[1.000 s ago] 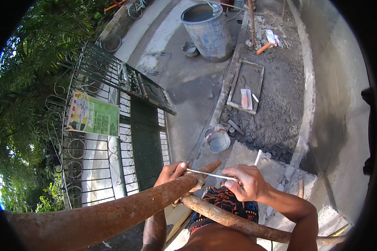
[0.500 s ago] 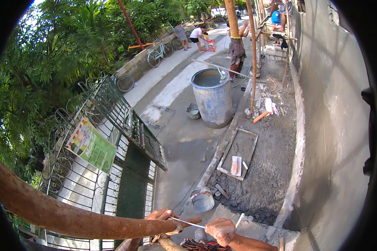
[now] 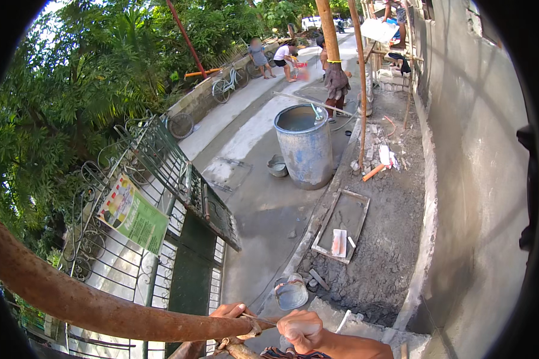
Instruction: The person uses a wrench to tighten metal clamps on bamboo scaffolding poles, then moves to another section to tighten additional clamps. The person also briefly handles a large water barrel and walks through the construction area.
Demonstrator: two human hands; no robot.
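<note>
A thick, rust-brown wooden pole (image 3: pixel 132 317) reaches in from the left and ends low in the middle, where cord lashing (image 3: pixel 256 326) binds it to other poles (image 3: pixel 236 346). My left hand (image 3: pixel 226 310) is behind the pole's end, partly hidden, its fingertips closed at a thin pale cord (image 3: pixel 259 320). The cord runs across the lashing to my right hand (image 3: pixel 302 331), which is closed in a fist around its other end. My right forearm comes in from the lower right.
Below stand a blue drum of water (image 3: pixel 305 149), a bucket (image 3: pixel 291 292) and a wooden frame (image 3: pixel 363 209) on wet mortar. A green metal gate (image 3: pixel 188 281) is at left, a plastered wall (image 3: pixel 479 179) at right. Upright poles (image 3: pixel 363 90) and several people are farther off.
My right fist has moved slightly left, closer to the pole's end, and less cord shows between my hands. Far off, a person by the scaffold now has a white sheet.
</note>
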